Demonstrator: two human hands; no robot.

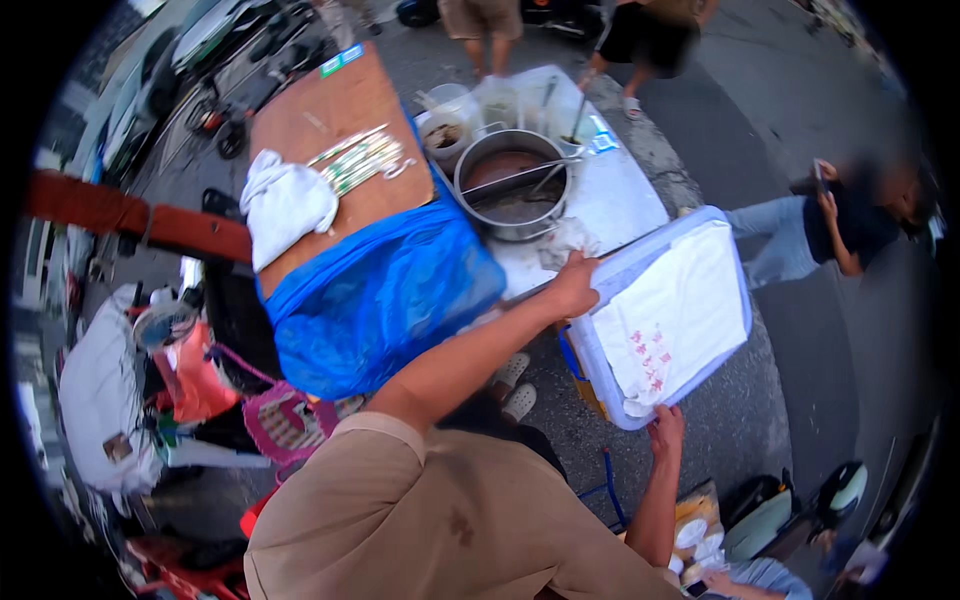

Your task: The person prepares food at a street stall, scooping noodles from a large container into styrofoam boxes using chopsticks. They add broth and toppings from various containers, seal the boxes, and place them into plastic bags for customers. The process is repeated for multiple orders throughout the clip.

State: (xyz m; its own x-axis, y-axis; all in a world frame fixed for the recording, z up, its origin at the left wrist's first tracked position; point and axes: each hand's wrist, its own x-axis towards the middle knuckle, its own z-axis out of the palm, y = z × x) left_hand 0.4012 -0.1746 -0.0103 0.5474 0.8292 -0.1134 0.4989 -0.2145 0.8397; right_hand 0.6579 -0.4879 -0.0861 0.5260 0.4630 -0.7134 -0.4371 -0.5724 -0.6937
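Observation:
A pale lavender plastic tub [738,275] stands tilted in view on the right, with a white cloth [690,290] bearing red print spread over its top. My left hand [573,287] is closed on the tub's rim at its left corner. At the near corner, my right hand [666,430] has its fingers closed on the rim beside the cloth's edge; whether it also pinches the cloth I cannot tell. Just beyond my left hand, a crumpled whitish cloth or bag [568,243] lies on the white table [625,205].
A divided metal pot [513,228] with dark liquid stands on the table, near containers [445,130] with utensils. To the left, a brown board [310,110] carries wrapped sticks [360,162] and a white cloth bundle [285,205]. Blue plastic [390,290] drapes its near side. People stand around.

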